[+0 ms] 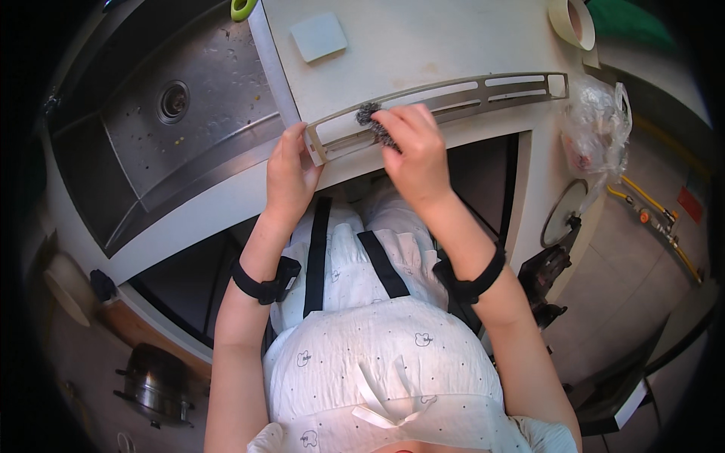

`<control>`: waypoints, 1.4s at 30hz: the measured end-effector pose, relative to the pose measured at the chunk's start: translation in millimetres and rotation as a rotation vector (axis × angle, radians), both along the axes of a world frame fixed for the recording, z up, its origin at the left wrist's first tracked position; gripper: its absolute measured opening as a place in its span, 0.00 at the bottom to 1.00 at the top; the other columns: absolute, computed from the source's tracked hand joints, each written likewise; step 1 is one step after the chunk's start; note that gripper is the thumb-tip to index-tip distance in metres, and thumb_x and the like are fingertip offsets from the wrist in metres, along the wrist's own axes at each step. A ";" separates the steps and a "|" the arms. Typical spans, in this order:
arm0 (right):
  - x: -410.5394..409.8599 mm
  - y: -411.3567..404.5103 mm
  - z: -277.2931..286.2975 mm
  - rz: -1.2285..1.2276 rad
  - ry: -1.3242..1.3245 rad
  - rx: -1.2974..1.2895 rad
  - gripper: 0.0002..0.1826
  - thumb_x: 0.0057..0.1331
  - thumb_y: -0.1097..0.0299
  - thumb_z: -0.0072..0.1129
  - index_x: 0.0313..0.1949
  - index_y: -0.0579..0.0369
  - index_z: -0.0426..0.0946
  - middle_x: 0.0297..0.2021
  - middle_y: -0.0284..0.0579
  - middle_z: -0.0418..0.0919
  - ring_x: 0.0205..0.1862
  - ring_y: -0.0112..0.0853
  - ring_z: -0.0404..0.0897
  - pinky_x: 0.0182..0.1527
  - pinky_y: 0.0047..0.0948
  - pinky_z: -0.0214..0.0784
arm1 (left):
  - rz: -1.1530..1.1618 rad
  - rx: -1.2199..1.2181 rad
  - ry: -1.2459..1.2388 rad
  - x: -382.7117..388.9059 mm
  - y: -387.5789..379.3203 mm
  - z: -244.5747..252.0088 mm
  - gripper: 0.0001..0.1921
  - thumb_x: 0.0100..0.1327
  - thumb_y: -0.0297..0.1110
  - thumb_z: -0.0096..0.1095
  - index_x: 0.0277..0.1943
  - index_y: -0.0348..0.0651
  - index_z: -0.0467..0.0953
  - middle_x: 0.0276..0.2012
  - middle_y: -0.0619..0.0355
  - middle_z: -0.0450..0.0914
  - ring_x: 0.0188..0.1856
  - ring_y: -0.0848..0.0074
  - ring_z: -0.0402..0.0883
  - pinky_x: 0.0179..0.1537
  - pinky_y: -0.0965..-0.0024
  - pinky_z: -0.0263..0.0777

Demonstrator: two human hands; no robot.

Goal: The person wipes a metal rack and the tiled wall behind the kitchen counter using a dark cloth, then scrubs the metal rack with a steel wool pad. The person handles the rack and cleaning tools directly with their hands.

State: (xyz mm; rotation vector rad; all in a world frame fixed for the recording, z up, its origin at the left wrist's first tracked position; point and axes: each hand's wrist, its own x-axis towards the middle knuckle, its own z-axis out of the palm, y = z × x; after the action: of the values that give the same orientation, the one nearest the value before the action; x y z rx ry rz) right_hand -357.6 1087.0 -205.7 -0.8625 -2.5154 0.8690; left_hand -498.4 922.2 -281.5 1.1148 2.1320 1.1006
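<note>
A long slotted metal rack (pixel 482 93) lies along the front edge of the white countertop. My left hand (pixel 293 172) grips its left end, near the sink's side. In my right hand (pixel 416 153) is a steel wool scourer (pixel 369 113), pinched between thumb and fingers and held against the rack's left part. The fingers hide some of the scourer and of the rack's bars. A pale rectangular lid or block (pixel 318 37) rests on the counter beyond the rack.
To the left is a stainless steel sink (pixel 198 130) with a drain and food bits. A clear plastic bag (pixel 595 130) and a glass pot lid (pixel 565 214) hang at the right. A steel pot (pixel 156 385) stands low at left; a roll of tape (pixel 572 24) is at top right.
</note>
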 end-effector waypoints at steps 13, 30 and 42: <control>-0.6 2.7 -2.1 -0.251 -0.051 0.071 0.10 0.58 0.79 0.65 0.41 0.60 0.81 0.36 0.50 0.81 0.37 0.44 0.81 0.39 0.35 0.74 | 0.000 0.005 -0.037 3.3 1.8 -1.5 0.31 0.53 0.18 0.71 0.58 0.43 0.63 0.40 0.48 0.84 0.44 0.58 0.84 0.46 0.64 0.75; 14.5 1.3 13.1 0.002 -0.182 -0.231 0.11 0.57 0.81 0.63 0.41 0.61 0.80 0.36 0.48 0.81 0.38 0.41 0.81 0.42 0.31 0.72 | -0.013 -0.050 -0.074 0.3 10.8 14.7 0.32 0.49 0.16 0.68 0.58 0.45 0.66 0.32 0.49 0.77 0.37 0.56 0.79 0.41 0.62 0.74; 24.0 1.8 26.4 -0.325 0.999 -2.292 0.24 0.70 0.57 0.59 0.54 0.64 0.66 0.39 0.47 0.70 0.41 0.31 0.68 0.42 0.26 0.68 | -0.006 -0.052 -0.105 -6.8 18.6 25.2 0.31 0.45 0.16 0.68 0.55 0.43 0.68 0.29 0.53 0.76 0.36 0.57 0.78 0.41 0.58 0.71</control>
State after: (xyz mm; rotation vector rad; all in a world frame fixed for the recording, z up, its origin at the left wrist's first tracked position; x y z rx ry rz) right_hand -333.6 1088.9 -179.2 -0.6682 0.2759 2.7236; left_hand -505.2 940.8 -256.3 1.0166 2.0625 1.0710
